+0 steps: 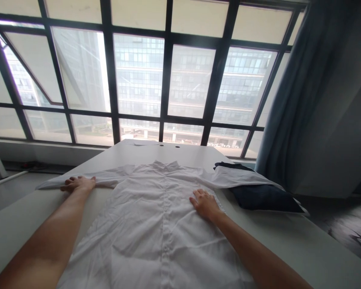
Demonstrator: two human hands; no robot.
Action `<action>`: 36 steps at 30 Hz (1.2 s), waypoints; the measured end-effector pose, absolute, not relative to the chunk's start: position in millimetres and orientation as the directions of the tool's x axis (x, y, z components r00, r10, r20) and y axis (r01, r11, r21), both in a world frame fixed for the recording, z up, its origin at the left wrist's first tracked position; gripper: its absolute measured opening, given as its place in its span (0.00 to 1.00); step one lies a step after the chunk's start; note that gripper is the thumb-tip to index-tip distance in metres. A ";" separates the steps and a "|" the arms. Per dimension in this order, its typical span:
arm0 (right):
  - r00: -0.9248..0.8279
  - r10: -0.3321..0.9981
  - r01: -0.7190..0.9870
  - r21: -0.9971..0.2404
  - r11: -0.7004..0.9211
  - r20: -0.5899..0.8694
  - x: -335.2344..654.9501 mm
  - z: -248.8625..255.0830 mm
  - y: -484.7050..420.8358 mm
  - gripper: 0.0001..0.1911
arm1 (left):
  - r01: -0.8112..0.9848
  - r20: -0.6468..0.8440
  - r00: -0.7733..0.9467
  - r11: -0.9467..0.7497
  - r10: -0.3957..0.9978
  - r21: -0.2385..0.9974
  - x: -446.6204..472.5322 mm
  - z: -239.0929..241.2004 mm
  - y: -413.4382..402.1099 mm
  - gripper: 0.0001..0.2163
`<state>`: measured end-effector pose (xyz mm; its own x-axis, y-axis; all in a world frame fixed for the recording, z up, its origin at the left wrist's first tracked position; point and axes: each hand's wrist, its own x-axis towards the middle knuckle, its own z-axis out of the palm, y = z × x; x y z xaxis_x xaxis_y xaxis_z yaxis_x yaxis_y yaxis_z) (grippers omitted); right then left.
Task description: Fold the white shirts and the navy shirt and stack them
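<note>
A white button-up shirt (144,224) lies spread front side up on the table, its collar at the far end and its sleeves stretched out to both sides. My left hand (78,183) rests on the left sleeve with its fingers spread. On the right chest of the shirt, beside the button placket, my right hand (205,204) lies flat with the fingers stretched out. The right sleeve runs across dark folded cloth (261,197). The shirt's lower end passes out of view at the bottom.
The white table (291,237) extends toward a large black-framed window (165,80). One pane at the upper left is tilted open. A grey-blue curtain (301,100) hangs on the right. Two small dark round spots (177,147) mark the table's far end.
</note>
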<state>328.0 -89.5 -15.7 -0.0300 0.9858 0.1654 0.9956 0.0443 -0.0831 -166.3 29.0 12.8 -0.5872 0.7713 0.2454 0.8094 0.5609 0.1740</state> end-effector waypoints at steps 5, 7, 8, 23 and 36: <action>-0.019 0.968 0.983 -0.170 0.063 0.249 340.1 -28.3 -98.2 0.22 | 0.662 0.187 -0.748 0.702 0.637 0.261 -182.7 -2.1 39.0 0.19; -0.019 0.965 0.982 -0.179 0.068 0.260 339.6 -28.2 -97.6 0.22 | 0.698 0.225 -0.707 0.608 0.670 0.379 -186.9 -4.3 38.6 0.16; -0.019 0.964 0.981 -0.181 0.068 0.264 339.0 -27.5 -97.4 0.22 | 0.690 0.224 -0.702 0.566 0.677 0.451 -186.6 -1.8 38.1 0.14; 0.129 0.952 0.413 -0.888 0.202 0.277 351.1 -31.3 -79.9 0.30 | 0.311 0.456 0.886 -0.832 0.079 -0.460 -17.3 5.4 -32.4 0.21; -0.082 0.996 -0.257 -0.966 0.011 0.033 359.7 16.6 -101.3 0.34 | 0.757 0.373 0.629 -0.646 0.682 -0.096 -50.0 -6.5 -23.4 0.11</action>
